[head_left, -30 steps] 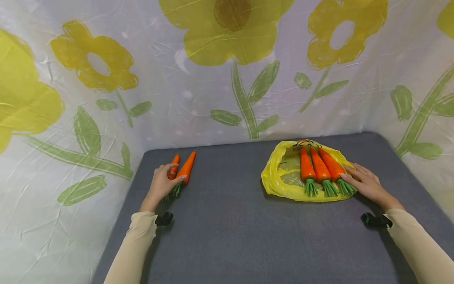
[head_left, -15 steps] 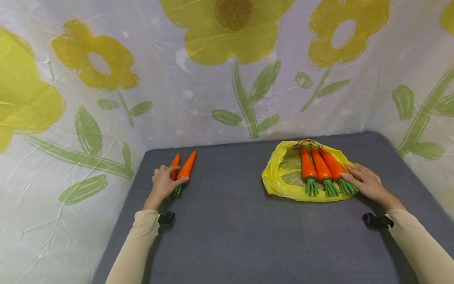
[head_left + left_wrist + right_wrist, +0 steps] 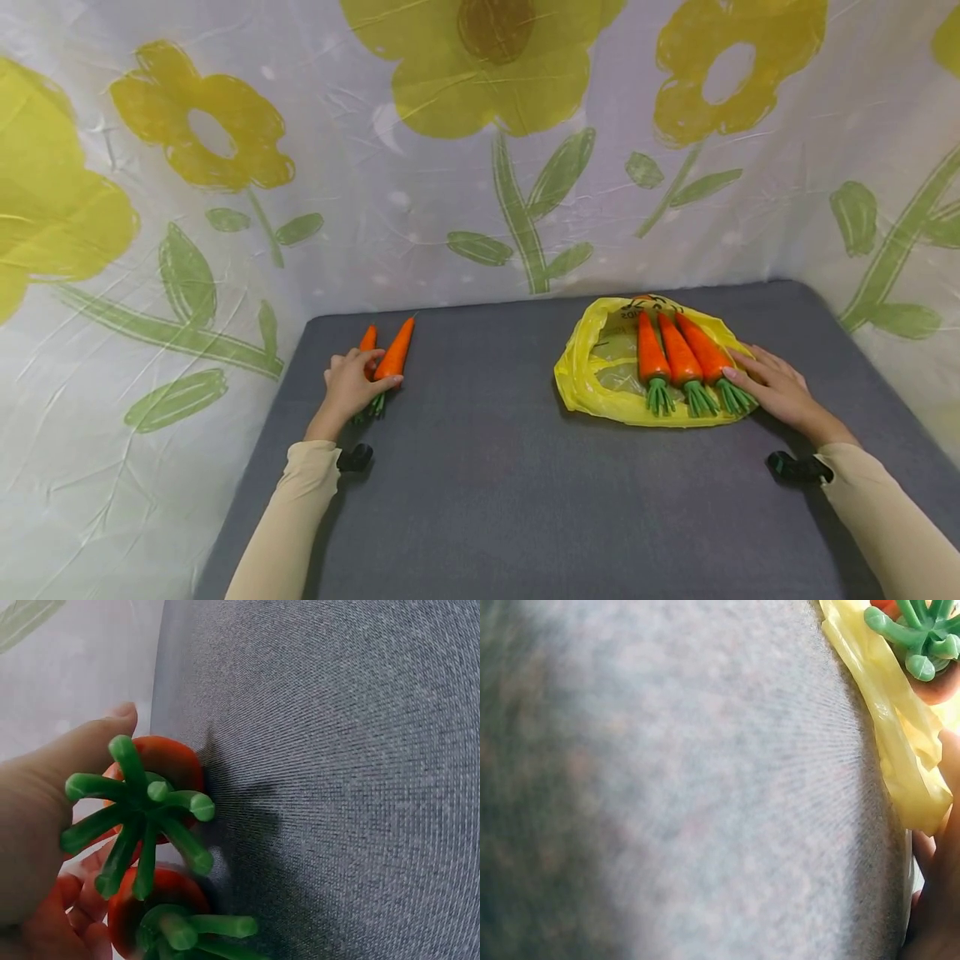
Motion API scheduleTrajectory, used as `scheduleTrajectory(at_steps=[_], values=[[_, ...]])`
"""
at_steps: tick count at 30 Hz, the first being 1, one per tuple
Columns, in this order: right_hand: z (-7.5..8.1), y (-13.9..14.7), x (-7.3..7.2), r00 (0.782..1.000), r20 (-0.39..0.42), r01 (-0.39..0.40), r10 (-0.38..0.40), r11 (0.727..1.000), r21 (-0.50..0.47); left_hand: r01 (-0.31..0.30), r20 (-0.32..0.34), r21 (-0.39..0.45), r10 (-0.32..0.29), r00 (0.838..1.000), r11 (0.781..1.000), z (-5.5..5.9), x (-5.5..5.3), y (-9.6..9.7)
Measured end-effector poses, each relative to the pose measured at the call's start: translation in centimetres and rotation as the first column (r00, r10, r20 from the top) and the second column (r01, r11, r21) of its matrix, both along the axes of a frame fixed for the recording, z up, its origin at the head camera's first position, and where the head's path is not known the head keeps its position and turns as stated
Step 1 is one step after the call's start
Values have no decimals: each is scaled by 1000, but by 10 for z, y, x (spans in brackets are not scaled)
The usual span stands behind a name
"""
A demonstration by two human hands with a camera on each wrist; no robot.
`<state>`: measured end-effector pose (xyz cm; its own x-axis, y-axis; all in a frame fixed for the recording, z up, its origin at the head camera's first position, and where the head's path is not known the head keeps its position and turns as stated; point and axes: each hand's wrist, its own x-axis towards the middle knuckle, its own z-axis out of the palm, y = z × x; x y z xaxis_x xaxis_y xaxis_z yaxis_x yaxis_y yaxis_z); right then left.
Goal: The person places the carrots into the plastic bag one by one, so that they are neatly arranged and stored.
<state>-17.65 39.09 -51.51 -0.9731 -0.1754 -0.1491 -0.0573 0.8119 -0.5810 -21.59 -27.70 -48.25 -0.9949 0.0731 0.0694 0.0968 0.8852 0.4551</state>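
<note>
In the head view two orange carrots with green stem ends lie at the far left of the table. My left hand (image 3: 351,385) grips the right-hand carrot (image 3: 395,353) near its thick end, thumb in front. The other carrot (image 3: 368,337) lies beside it, partly behind my fingers. The left wrist view shows the gripped carrot's green stems (image 3: 142,814) close up. On the right, a yellow plastic bag (image 3: 581,367) lies with its mouth spread, and three carrots (image 3: 681,358) rest side by side in it. My right hand (image 3: 780,393) holds the bag's right side, thumb against the rightmost carrot.
The grey table (image 3: 487,467) spreads between both hands and toward me. A white cloth wall (image 3: 360,208) with yellow flowers stands behind the table and along both sides. More orange shows at the bag's back edge.
My left hand has shifted slightly right and closed its thumb and fingers round the right-hand carrot. The right hand and the bag stay where they were.
</note>
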Motion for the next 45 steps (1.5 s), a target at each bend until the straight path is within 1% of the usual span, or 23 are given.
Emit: scheduleTrajectory(at_steps=[6, 9, 15, 20, 27, 32, 40, 45], values=[[0, 0, 0, 1000, 3, -1, 1, 1000, 9, 27, 29, -29, -26, 999, 999, -1, -3, -3], [1, -1, 0, 1000, 6, 4, -4, 1000, 10, 34, 43, -29, -33, 999, 999, 0, -4, -5], [2, -1, 1, 1000, 6, 6, -6, 1000, 0, 55, 34, -25, -54, 998, 998, -2, -5, -7], [3, -2, 1, 1000, 5, 5, -5, 1000, 2, 61, 38, -24, -60, 997, 998, -5, -6, -7], [3, -1, 0, 1000, 8, 7, -7, 1000, 22, 65, 55, -26, -64, 996, 998, -2, -6, -6], [2, -2, 0, 1000, -1, 4, -4, 1000, 16, 86, 73, -14, -85, 994, 996, 0, -6, -8], [3, -2, 0, 1000, 4, 6, -6, 1000, 20, 111, 85, -12, -110, 990, 994, -2, -9, -10], [4, -3, 1, 1000, 8, 10, -10, 1000, 10, 114, 100, -22, -111, 989, 993, -1, -11, -8]])
